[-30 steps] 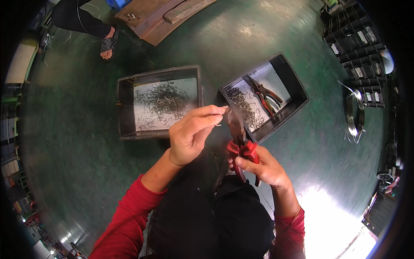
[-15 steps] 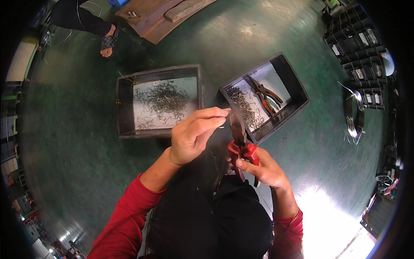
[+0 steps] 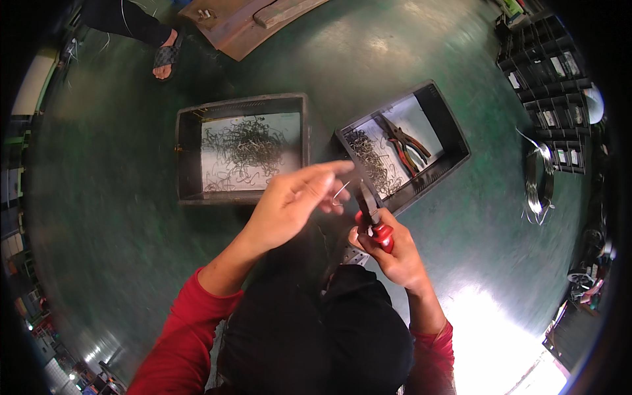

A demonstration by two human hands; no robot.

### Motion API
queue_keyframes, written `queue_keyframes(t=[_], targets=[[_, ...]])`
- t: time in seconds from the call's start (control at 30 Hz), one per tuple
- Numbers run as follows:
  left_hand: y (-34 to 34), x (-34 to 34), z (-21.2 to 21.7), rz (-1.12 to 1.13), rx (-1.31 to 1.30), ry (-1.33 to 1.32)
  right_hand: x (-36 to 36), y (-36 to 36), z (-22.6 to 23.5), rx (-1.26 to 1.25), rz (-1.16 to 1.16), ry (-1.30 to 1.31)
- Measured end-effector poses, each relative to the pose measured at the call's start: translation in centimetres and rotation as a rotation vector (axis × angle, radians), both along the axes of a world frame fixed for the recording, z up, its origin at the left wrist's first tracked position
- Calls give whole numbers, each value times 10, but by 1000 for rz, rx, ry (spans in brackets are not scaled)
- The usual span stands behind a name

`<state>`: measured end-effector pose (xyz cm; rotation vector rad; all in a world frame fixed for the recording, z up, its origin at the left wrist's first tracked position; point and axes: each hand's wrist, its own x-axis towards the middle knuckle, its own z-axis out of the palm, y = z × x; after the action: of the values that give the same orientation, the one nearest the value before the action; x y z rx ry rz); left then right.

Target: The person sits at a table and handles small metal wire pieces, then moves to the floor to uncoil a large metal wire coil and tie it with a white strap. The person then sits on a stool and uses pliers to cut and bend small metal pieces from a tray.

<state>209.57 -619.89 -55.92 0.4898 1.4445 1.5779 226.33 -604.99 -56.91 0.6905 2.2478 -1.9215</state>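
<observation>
My right hand (image 3: 400,257) grips red-handled pliers (image 3: 382,236), their dark jaws pointing away from me toward the gap between two black crates. Just left of the jaws is my left hand (image 3: 286,207), its fingers slightly blurred. A thin bent wire piece (image 3: 338,193), curved like a hook, shows at those fingertips, apart from the pliers. Beyond the left hand, the left crate (image 3: 189,158) holds a loose heap of bent wire hooks (image 3: 253,145). In the right crate (image 3: 451,122) more wire hooks (image 3: 372,164) lie beside other pliers (image 3: 409,146).
A coil of shiny wire (image 3: 540,184) lies on the green floor at the right, near stacked black crates (image 3: 550,79). At the far left is another person's sandalled foot (image 3: 164,62), close to a wooden board (image 3: 230,29). My dark-clad knees (image 3: 316,329) are below my hands.
My left fingers have loosened from their pinch near the jaws, and the bent wire piece now shows clearly. The pliers have turned in my right hand, with their handles closer together.
</observation>
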Motion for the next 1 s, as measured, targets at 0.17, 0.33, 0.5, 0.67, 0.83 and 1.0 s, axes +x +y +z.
queue_keyframes(t=[0.17,0.33,0.5,0.67,0.83,1.0], targets=[[5,7,8,-78,-40,13,-2,-3,-9,148,4,80],[9,14,10,-65,-101,133,-4,-2,-19,321,-29,145],[14,18,7,-18,-114,115,-5,-3,-25,403,-46,124],[14,24,2,17,-76,92,-5,-7,-31,517,-106,127],[21,10,-11,-19,-59,213,-10,0,-36,506,-92,150],[28,-18,-26,94,-198,495,1,5,-28,72,-91,-160]])
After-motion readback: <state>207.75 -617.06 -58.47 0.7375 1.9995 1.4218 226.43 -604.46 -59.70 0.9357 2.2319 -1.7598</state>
